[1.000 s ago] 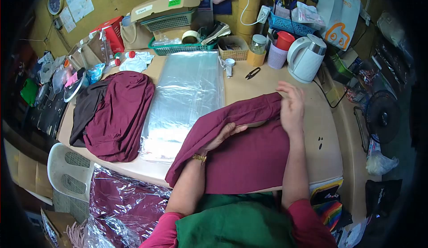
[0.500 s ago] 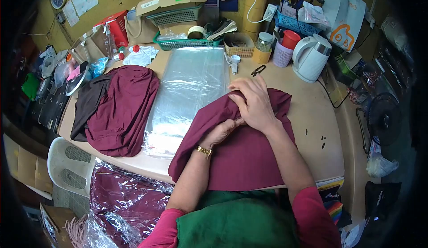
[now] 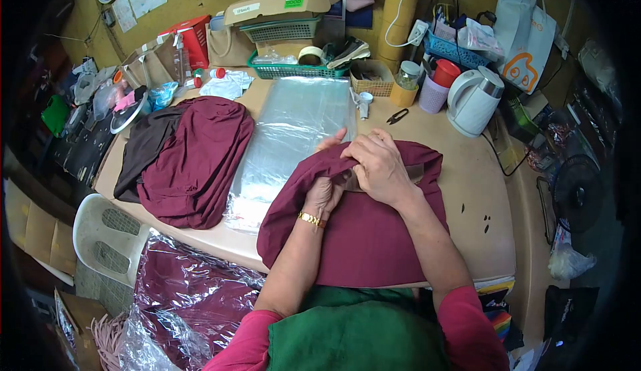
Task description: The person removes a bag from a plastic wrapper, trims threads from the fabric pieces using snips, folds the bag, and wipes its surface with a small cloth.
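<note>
A maroon cloth (image 3: 374, 241) lies at the front of the table, its upper part folded over in a thick roll. My left hand (image 3: 324, 194) reaches under the folded edge, its palm and wrist below the cloth and its fingertips showing beyond the fold. My right hand (image 3: 378, 165) pinches the top of the same fold from above, fingers curled. Left of the cloth lies a stack of clear plastic sheets (image 3: 300, 121), partly under the fold. Farther left is a heap of maroon garments (image 3: 197, 164) with a dark cloth (image 3: 147, 147) beside it.
Black snips (image 3: 398, 116) lie beyond the cloth. A white kettle (image 3: 474, 103) stands back right, near cups and a jar. A green basket (image 3: 294, 71) sits at the back. A white chair (image 3: 110, 237) and plastic-wrapped maroon cloth (image 3: 193, 291) are at the lower left.
My right hand has moved left from the cloth's right side to the middle of the fold and closed on it. My left hand's fingertips now show beyond the fold. The camera view has shifted slightly.
</note>
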Demonstrator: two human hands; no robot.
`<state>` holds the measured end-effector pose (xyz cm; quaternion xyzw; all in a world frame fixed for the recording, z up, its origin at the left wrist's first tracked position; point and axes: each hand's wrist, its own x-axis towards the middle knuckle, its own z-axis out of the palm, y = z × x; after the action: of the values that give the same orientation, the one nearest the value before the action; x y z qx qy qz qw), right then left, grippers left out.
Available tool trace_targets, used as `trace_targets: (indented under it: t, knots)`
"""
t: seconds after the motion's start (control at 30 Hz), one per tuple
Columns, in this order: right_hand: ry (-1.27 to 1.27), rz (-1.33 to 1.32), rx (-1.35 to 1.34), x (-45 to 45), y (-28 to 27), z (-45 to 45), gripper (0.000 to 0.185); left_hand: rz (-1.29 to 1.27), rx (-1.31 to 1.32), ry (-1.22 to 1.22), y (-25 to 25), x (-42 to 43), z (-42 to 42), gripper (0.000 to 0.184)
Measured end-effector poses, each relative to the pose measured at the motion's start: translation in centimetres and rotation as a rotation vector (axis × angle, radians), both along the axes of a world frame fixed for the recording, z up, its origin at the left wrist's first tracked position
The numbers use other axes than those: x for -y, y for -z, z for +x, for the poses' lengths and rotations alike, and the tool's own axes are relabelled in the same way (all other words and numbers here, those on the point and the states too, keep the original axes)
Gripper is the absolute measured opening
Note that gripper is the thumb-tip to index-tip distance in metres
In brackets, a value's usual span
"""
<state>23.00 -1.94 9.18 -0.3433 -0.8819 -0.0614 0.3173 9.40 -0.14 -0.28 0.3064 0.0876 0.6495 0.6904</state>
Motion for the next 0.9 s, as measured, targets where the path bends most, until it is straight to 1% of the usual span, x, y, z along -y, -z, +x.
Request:
trace_targets:
  t: [0.03,0.07,0.1,0.17,0.2,0.23,0.3,0.37,0.4,0.47,0.5,0.57,0.6,0.67,0.7,0.77,0.8,0.87,0.9]
  knots:
    - [-0.006,-0.047,-0.034,0.1,-0.4,-0.6,0.028,-0.006,0.135,0.068,0.7,-0.4,-0.1,0.051]
    - [-0.011,-0.098,-0.067,0.2,-0.8,-1.1,0.023,-0.006,0.137,0.066,1.5,-0.7,-0.2,0.051]
    - [-0.011,-0.102,-0.065,0.5,-1.2,-1.5,0.023,-0.042,0.158,0.092,1.9,-0.8,-0.2,0.048]
    - [-0.044,-0.202,-0.069,0.7,-2.0,-2.3,0.023,-0.115,0.201,0.148,2.7,-0.8,-0.1,0.043]
    - [-0.044,-0.205,-0.067,0.5,-2.1,-2.5,0.023,-0.002,0.112,0.099,2.6,-0.3,0.0,0.041]
    - [-0.060,-0.228,-0.033,0.2,-2.3,-2.8,0.023,-0.003,0.113,0.096,2.6,-0.5,0.0,0.041]
    - [-0.082,-0.254,0.001,-0.5,-2.1,-3.4,0.023,-0.184,0.088,0.115,3.0,-1.2,0.2,0.047]
    - [-0.132,-0.107,0.136,-1.7,-1.0,-4.1,0.021,-0.217,0.133,0.039,3.9,-1.7,0.5,0.047]
    - [-0.135,-0.106,0.135,-1.8,-0.8,-4.5,0.021,-0.215,0.147,0.025,3.7,-1.7,0.4,0.047]
    - [-0.182,-0.012,0.067,-1.8,-0.3,-4.9,0.012,-0.199,0.173,0.024,3.4,-1.6,0.3,0.047]
    - [-0.181,-0.013,0.067,-1.5,-0.4,-5.1,0.012,-0.190,0.178,0.031,3.2,-1.5,0.2,0.047]
    - [-0.190,0.090,-0.023,-0.8,-0.5,-5.3,0.006,-0.185,0.186,0.043,3.0,-1.4,0.2,0.047]
    - [-0.188,0.088,-0.022,-1.3,-0.2,-5.3,0.006,-0.180,0.190,0.051,2.9,-1.3,0.2,0.046]
    - [-0.165,0.046,0.152,-2.4,0.7,-4.9,0.010,-0.170,0.206,0.063,2.7,-0.9,0.5,0.046]
    - [-0.159,0.046,0.150,-2.4,0.7,-4.8,0.010,-0.160,0.223,0.074,2.3,-0.6,0.4,0.046]
    - [-0.193,0.050,0.103,-2.2,0.9,-5.4,0.019,-0.141,0.276,0.105,1.7,0.1,0.4,0.046]
    - [-0.209,0.051,0.098,-2.0,0.6,-5.6,0.019,-0.132,0.329,0.126,1.4,0.5,0.4,0.046]
    - [-0.170,0.106,-0.129,-1.6,-0.1,-5.3,0.021,-0.140,0.261,0.097,1.3,0.2,0.0,0.045]
    - [-0.196,0.103,-0.132,-2.1,0.0,-4.6,0.021,-0.150,0.077,0.070,2.2,-0.9,-0.4,0.032]
